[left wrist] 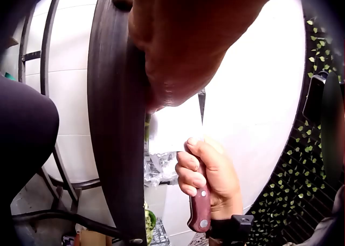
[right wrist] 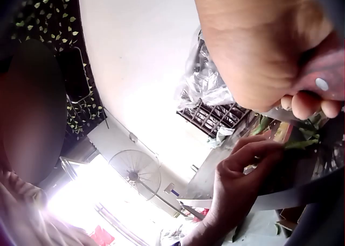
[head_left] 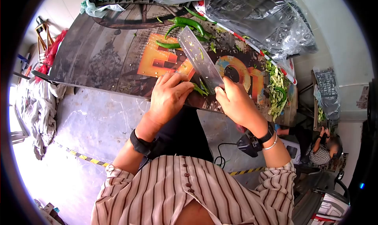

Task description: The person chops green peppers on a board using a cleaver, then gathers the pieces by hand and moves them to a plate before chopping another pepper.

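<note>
A hand could pass over the tabletop (head_left: 84, 61) left of the chillies (head_left: 189, 22); rightward, the cleaver (head_left: 200, 60) blocks.

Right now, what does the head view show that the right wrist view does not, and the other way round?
Only the head view: a person in a checked shirt, the yellow-and-black tape on the floor, and the silver bracelet.

Only the right wrist view: a round fan and a dark panel with green leaves.

Both: the right hand gripping the knife, the left hand at a green pepper, and a pale cloth by the black crate.
</note>
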`<state>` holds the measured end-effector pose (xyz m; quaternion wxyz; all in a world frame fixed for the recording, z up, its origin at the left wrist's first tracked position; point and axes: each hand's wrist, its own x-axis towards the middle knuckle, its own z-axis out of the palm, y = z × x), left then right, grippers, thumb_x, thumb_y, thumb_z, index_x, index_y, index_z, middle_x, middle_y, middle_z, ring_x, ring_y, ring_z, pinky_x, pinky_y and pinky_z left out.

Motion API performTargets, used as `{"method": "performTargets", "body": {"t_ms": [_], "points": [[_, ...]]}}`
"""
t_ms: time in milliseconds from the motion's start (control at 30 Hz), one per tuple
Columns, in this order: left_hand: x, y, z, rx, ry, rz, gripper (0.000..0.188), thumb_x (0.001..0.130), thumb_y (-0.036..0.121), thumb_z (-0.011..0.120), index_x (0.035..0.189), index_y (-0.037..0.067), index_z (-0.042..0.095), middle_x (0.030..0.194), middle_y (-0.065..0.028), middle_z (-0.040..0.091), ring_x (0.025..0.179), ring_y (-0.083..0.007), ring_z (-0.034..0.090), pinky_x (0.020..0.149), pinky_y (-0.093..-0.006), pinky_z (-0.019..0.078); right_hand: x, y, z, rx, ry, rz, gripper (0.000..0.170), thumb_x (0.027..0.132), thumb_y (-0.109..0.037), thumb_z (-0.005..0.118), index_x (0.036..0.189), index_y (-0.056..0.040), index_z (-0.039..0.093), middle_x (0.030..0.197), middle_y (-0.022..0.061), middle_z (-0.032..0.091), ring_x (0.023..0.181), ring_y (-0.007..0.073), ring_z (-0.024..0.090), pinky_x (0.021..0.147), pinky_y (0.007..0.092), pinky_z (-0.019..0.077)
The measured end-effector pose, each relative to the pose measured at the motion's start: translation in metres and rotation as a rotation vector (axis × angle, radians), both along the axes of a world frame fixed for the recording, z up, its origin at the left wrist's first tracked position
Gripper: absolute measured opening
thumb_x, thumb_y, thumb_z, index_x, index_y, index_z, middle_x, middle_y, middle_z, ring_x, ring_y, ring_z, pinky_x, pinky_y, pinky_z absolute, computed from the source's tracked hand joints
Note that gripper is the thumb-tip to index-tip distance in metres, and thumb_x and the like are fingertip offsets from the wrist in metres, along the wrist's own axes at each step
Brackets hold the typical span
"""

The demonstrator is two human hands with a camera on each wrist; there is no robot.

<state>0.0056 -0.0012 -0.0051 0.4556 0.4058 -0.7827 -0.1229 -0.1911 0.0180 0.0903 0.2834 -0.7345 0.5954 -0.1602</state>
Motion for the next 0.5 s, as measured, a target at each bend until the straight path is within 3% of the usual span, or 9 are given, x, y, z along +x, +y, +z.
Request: {"method": "performTargets", "body": {"t_ms": [500], "points": [[-0.002, -0.002, 0.003, 0.002, -0.045, 0.034, 0.011, 0.074, 0.013, 0.074, 0.084, 0.013, 0.069, 0.091, 0.0024, 0.065, 0.082, -0.0203, 0.058, 0.075, -0.0326, 0.0445, 0.002, 0.019, 0.012, -0.004, 0.203, 0.210, 0.017, 0.090, -0.010, 0.055, 0.088, 0.0037, 0.045, 0.064, 0.0244, 0.057, 0.064, 0.0438, 0.059, 0.058, 0.0504, 0.0471]]}}
